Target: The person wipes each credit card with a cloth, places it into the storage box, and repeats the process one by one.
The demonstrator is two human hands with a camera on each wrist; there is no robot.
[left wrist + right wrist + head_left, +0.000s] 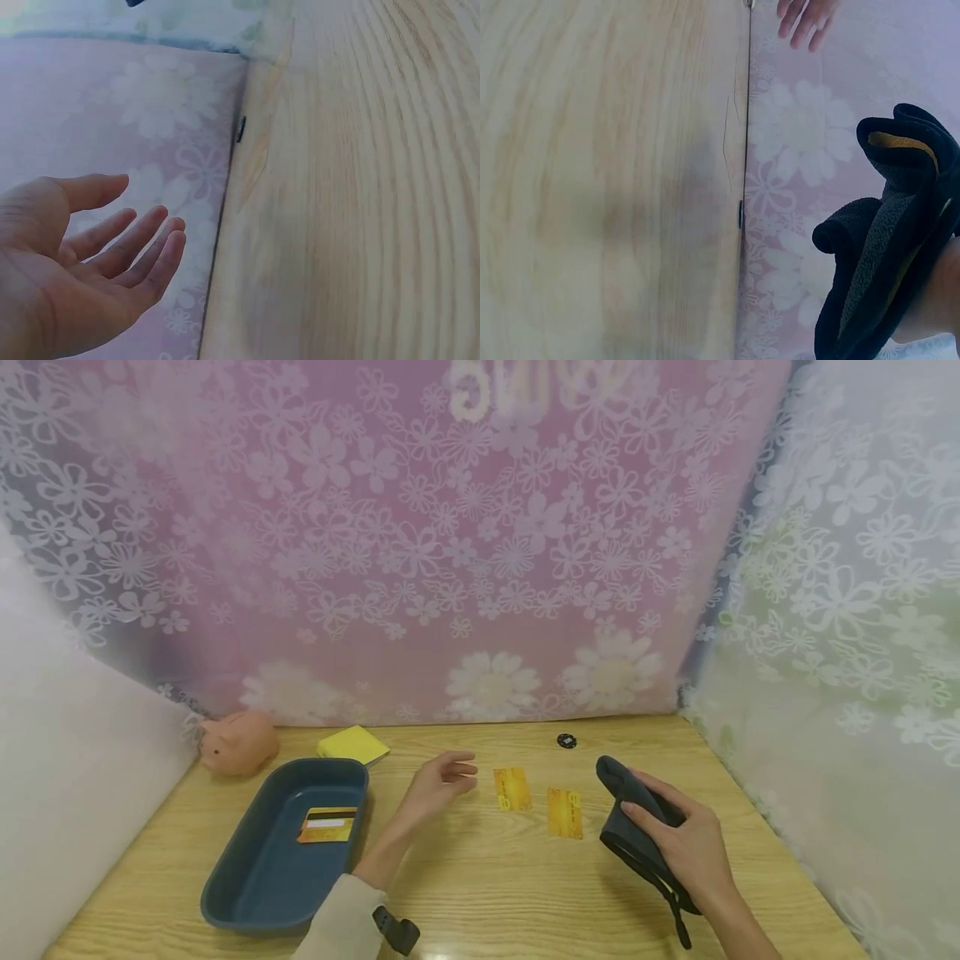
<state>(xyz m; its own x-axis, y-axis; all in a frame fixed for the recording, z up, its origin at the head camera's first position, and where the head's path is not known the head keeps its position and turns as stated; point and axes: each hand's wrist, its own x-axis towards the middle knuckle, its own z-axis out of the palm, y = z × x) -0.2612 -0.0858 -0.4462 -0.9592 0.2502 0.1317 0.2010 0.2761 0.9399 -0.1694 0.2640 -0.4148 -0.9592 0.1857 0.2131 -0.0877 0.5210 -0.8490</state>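
Observation:
My right hand (693,843) grips a folded dark fabric pouch (637,827) above the right side of the table, its thumb on the near face. A yellow-orange lining shows between the dark folds (877,240) in the right wrist view, and a black strap hangs from the lower end. My left hand (438,785) hovers above the table with relaxed fingers and holds nothing; the left wrist view shows its palm (97,277) bare. Just right of it, two yellow-orange plastic cards, a left card (512,789) and a right card (565,813), lie apart on the table.
Left of my left arm stands a blue tray (262,881) with a striped card (327,825) inside. Behind are a pink piggy bank (240,745) and a yellow notepad (352,745). A black round chip (567,741) lies near the flowered curtain (465,568).

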